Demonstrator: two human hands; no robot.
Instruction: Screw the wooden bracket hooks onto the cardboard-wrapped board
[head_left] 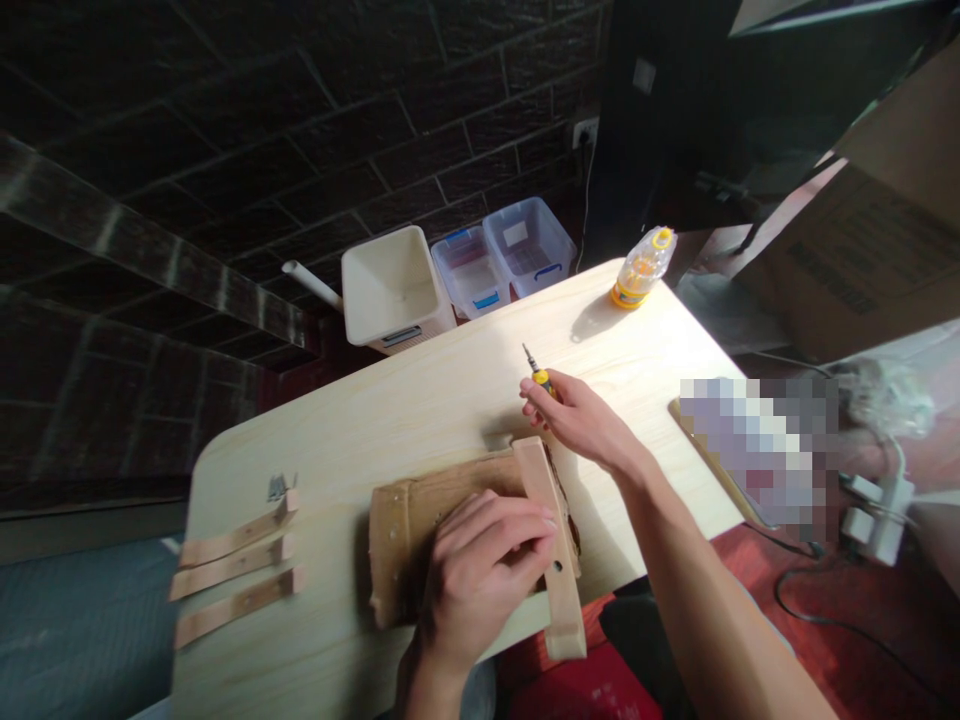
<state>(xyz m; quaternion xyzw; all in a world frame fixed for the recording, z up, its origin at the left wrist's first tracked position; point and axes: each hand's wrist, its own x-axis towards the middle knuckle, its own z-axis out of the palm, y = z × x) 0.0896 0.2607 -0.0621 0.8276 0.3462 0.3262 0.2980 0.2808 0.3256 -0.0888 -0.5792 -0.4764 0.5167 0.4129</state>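
Observation:
My right hand [562,408] is closed around a screwdriver [538,374] with a yellow and black handle, its tip pointing up and away over the table. Below it, a flat piece of cardboard [401,505] lies near the table's front edge. A pale wooden bar [566,600] with a dark hole rests across the cardboard's right end and sticks out past the table edge. The closed fingers of my left hand [487,560] are at the bar's left side, over the cardboard; the fingertips touch the bar.
Three wooden pieces [236,575] and several screws [277,487] lie at the table's left. A plastic bottle [645,268] stands at the back right corner, a blurred flat object [742,450] at the right edge. Bins [394,290] stand behind the table [322,415].

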